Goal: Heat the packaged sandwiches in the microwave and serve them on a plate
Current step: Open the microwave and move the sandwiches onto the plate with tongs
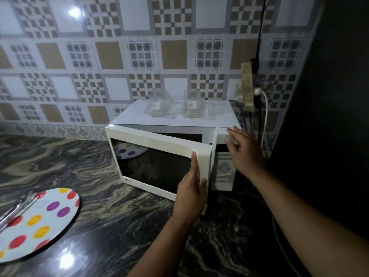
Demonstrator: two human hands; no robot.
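Patterned brown-and-white tiles back a dark marbled counter (119, 226) where a white microwave (175, 116) sits. Its door (159, 162) stands partly ajar, left hand (191, 194) gripping the free edge, likely to swing it. Right hand (243, 152), fingers loose and holding nothing, hovers by the control panel. Two clear sandwich packages (175, 106) rest on top, within reach for loading. A polka-dot plate (40, 222) waits on the counter, well apart.
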